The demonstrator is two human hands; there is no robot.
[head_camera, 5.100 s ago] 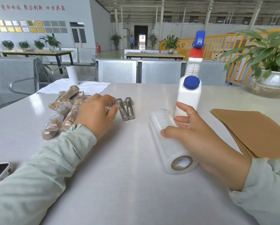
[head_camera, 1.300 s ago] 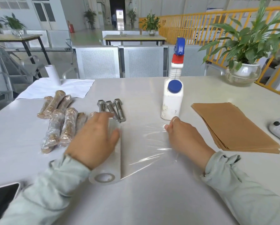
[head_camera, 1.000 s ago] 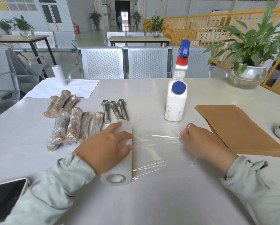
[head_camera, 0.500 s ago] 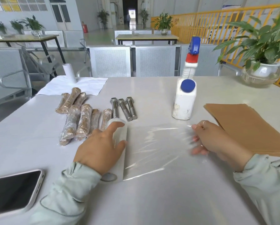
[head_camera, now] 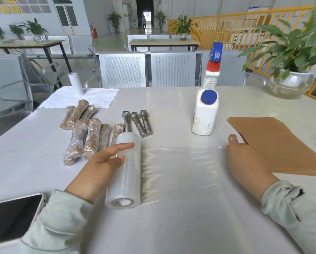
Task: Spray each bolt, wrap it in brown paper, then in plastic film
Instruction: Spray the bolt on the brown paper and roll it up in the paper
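A roll of plastic film [head_camera: 126, 173] lies on the white table [head_camera: 172, 226], with a clear sheet [head_camera: 181, 162] pulled out from it to the right. My left hand [head_camera: 100, 165] rests on the roll's left side, fingers straight. My right hand [head_camera: 245, 160] lies flat on the sheet's far right edge. Three bare steel bolts [head_camera: 137, 122] lie side by side behind the roll. Several bolts wrapped in paper and film [head_camera: 85, 129] lie to their left. The white spray bottle [head_camera: 206, 99] stands at the back. A stack of brown paper [head_camera: 281, 145] lies on the right.
A phone [head_camera: 10, 219] lies at the table's near left corner. At the back left, a white cloth [head_camera: 80, 98] lies under a small white roll [head_camera: 76, 83]. A potted plant [head_camera: 291, 66] stands at the back right. Metal seats line the far side of the table.
The film sheet was pulled out between my hands. Over the last half second my left fingers have shifted back a little on the roll, showing more of it; my right hand holds the sheet's edge down.
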